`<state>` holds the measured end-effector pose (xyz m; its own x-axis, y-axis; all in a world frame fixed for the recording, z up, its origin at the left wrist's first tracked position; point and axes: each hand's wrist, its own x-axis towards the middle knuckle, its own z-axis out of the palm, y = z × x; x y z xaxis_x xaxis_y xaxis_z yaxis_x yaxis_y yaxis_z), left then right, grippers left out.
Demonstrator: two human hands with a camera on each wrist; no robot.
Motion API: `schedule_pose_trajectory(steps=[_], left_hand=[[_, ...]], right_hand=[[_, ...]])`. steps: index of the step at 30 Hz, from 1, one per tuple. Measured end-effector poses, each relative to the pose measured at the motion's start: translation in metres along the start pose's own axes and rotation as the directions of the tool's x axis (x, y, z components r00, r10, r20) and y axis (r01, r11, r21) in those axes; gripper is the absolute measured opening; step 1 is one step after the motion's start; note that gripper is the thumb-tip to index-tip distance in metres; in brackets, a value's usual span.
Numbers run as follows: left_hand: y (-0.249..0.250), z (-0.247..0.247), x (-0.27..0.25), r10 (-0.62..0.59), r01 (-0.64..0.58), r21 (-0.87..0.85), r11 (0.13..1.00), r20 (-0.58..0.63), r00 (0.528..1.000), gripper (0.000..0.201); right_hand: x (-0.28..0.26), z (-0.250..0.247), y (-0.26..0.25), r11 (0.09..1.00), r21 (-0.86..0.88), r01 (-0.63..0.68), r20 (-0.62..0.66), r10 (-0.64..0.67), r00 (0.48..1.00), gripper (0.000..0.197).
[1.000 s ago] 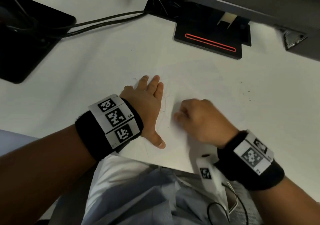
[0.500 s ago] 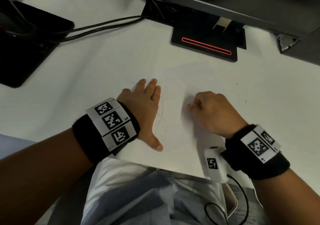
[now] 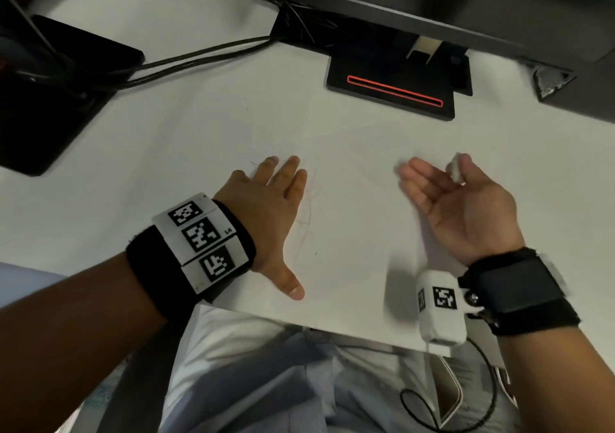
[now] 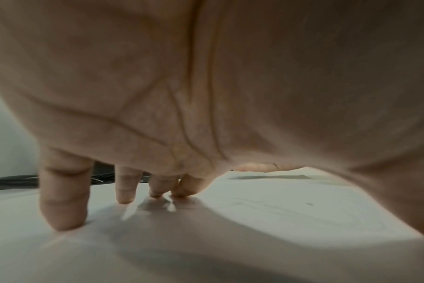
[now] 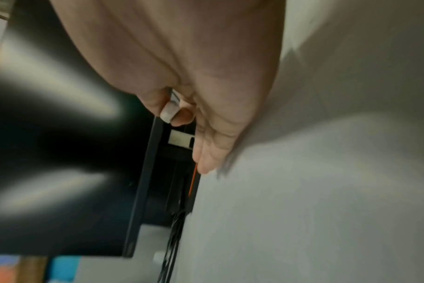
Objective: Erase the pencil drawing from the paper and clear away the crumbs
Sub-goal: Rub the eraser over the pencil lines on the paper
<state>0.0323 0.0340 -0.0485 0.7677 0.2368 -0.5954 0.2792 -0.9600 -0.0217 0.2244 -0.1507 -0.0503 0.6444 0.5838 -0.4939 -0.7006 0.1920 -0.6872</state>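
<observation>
A white sheet of paper (image 3: 349,206) lies on the white desk, with faint pencil lines (image 3: 307,216) beside my left hand. My left hand (image 3: 269,206) lies flat on the paper's left part, fingers spread and straight; in the left wrist view the fingertips (image 4: 63,220) press the sheet and faint pencil lines (image 4: 327,216) show to the right. My right hand (image 3: 456,196) is turned palm-up above the paper's right side. It pinches a small white eraser (image 3: 455,169) between thumb and forefinger, seen too in the right wrist view as the eraser (image 5: 169,112); the other fingers are stretched out.
A black monitor stand (image 3: 392,89) with a red stripe sits behind the paper, under a monitor. Black cables (image 3: 186,63) run left to a dark base (image 3: 50,99). The desk's near edge (image 3: 332,327) is just below my hands, with my lap under it.
My right hand, earlier fisted knuckles-up on the paper, has lifted, moved right and turned palm-up with fingers spread, showing the eraser. The left hand has stayed flat on the sheet.
</observation>
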Motion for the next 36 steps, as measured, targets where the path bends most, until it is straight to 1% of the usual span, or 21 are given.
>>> schedule_pose_trajectory(steps=[3, 6, 7, 9, 11, 13, 15, 17, 18, 19, 22, 24, 26, 27, 28, 29, 31, 32, 34, 35, 36], left_hand=[[-0.002, -0.003, 0.001, 0.012, -0.012, -0.011, 1.000, 0.014, 1.000, 0.165], [-0.004, -0.005, 0.000, 0.018, -0.018, 0.011, 1.000, 0.021, 1.000, 0.166], [-0.004, -0.005, -0.001, 0.019, -0.019, 0.022, 1.000, 0.021, 1.000, 0.167], [-0.004, -0.004, -0.002, 0.022, -0.023, 0.022, 1.000, 0.026, 0.999, 0.167], [-0.005, -0.004, -0.002, 0.031, -0.032, 0.009, 0.999, 0.027, 0.999, 0.167], [-0.007, -0.005, -0.002, 0.038, -0.038, -0.003, 0.999, 0.035, 0.999, 0.164], [-0.010, -0.007, -0.002, 0.048, -0.047, -0.039, 0.998, 0.034, 0.998, 0.157], [-0.013, -0.010, -0.001, 0.056, -0.057, -0.111, 0.992, -0.011, 0.998, 0.141], [-0.014, -0.012, 0.000, 0.054, -0.061, -0.145, 0.988, -0.049, 0.997, 0.128], [-0.013, -0.013, 0.001, 0.043, -0.059, -0.165, 0.984, -0.096, 0.994, 0.114], [-0.009, -0.014, 0.004, -0.010, -0.019, -0.163, 0.986, -0.174, 0.985, 0.094], [-0.007, -0.013, 0.005, -0.050, 0.024, -0.153, 0.988, -0.167, 0.985, 0.095], [-0.006, -0.012, 0.003, -0.075, 0.049, -0.163, 0.985, -0.155, 0.985, 0.097], [-0.006, -0.012, 0.002, -0.077, 0.052, -0.167, 0.985, -0.147, 0.986, 0.099], [-0.006, -0.012, 0.001, -0.073, 0.050, -0.166, 0.985, -0.138, 0.988, 0.101], [-0.006, -0.011, 0.001, -0.067, 0.046, -0.160, 0.986, -0.128, 0.990, 0.105], [-0.008, -0.010, -0.001, -0.049, 0.035, -0.145, 0.989, -0.097, 0.994, 0.119], [-0.008, -0.009, -0.002, -0.041, 0.029, -0.132, 0.991, -0.083, 0.996, 0.127], [-0.009, -0.007, -0.002, -0.035, 0.028, -0.095, 0.995, -0.071, 0.997, 0.138], [-0.010, -0.007, -0.002, -0.036, 0.031, -0.089, 0.996, -0.065, 0.997, 0.142], [-0.011, -0.007, -0.002, -0.039, 0.033, -0.099, 0.995, -0.058, 0.998, 0.145]], right_hand=[[-0.016, 0.015, 0.027, 0.989, -0.065, -0.134, 0.131, 0.142, 0.981, 0.040], [-0.041, 0.042, 0.072, 0.852, -0.399, -0.339, 0.280, 0.465, 0.840, 0.026], [-0.042, 0.046, 0.079, 0.792, -0.473, -0.386, 0.268, 0.546, 0.793, 0.024], [-0.028, 0.045, 0.075, 0.778, -0.447, -0.441, 0.215, 0.572, 0.792, 0.036], [-0.003, 0.035, 0.056, 0.903, -0.206, -0.377, 0.153, 0.410, 0.899, 0.034], [0.016, 0.027, 0.033, 0.995, -0.058, -0.084, 0.024, 0.085, 0.996, 0.017], [0.018, 0.022, 0.017, 0.983, -0.096, 0.159, -0.047, -0.164, 0.985, 0.016], [0.009, 0.027, 0.014, 0.956, -0.233, 0.176, 0.019, -0.176, 0.984, 0.021], [0.002, 0.031, 0.017, 0.903, -0.408, 0.135, 0.081, -0.111, 0.991, 0.022], [-0.007, 0.037, 0.023, 0.780, -0.618, 0.096, 0.150, -0.003, 0.989, 0.024], [-0.021, 0.052, 0.040, 0.237, -0.954, 0.183, 0.262, 0.365, 0.893, 0.033], [-0.015, 0.055, 0.039, -0.041, -0.953, 0.299, 0.267, 0.352, 0.897, 0.036], [0.000, 0.051, 0.030, -0.209, -0.930, 0.302, 0.274, 0.152, 0.950, 0.036], [0.005, 0.051, 0.025, -0.202, -0.944, 0.261, 0.262, 0.023, 0.965, 0.034], [0.009, 0.050, 0.020, -0.099, -0.970, 0.221, 0.228, -0.071, 0.971, 0.033], [0.008, 0.052, 0.017, 0.118, -0.977, 0.176, 0.166, -0.090, 0.982, 0.032], [-0.008, 0.066, 0.027, 0.653, -0.756, -0.051, 0.091, 0.182, 0.979, 0.019], [-0.018, 0.073, 0.036, 0.765, -0.600, -0.235, 0.109, 0.370, 0.923, 0.013], [-0.024, 0.071, 0.055, 0.711, -0.542, -0.447, 0.180, 0.619, 0.765, 0.015], [-0.019, 0.067, 0.061, 0.691, -0.543, -0.477, 0.198, 0.657, 0.727, 0.019], [-0.011, 0.063, 0.062, 0.722, -0.497, -0.482, 0.197, 0.635, 0.747, 0.025]])
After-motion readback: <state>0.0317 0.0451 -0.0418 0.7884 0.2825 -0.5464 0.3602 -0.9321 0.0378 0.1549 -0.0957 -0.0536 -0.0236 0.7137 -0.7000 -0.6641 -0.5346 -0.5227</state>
